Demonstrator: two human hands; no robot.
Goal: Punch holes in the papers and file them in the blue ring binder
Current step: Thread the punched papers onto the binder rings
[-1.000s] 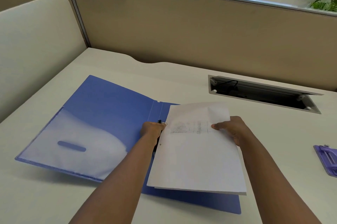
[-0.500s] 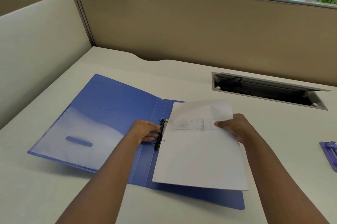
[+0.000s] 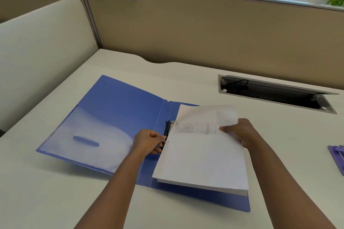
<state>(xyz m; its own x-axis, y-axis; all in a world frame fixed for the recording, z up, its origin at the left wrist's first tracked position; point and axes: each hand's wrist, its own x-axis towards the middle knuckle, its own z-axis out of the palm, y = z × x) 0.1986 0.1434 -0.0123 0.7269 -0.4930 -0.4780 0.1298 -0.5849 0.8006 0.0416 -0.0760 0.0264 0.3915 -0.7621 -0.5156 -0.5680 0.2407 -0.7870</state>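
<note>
The blue ring binder [image 3: 119,109] lies open on the desk, its left cover bearing a clear pocket. A stack of white papers [image 3: 202,156] sits over the right cover, its left edge at the black ring mechanism [image 3: 167,130], with one metal ring showing at the top. My left hand [image 3: 149,142] pinches the lower part of the ring mechanism beside the papers' punched edge. My right hand [image 3: 240,132] grips the papers' right edge near the top, thumb on the sheet, holding that side lifted.
A purple hole punch [image 3: 337,158] shows partly at the right edge of the desk. An open cable hatch [image 3: 275,92] is sunk in the desk behind the papers. Beige partitions [image 3: 204,29] close the back and the left.
My left hand has slid from the top ring down the mechanism's left side. The papers' left edge has settled nearer the rings. The camera has shifted slightly.
</note>
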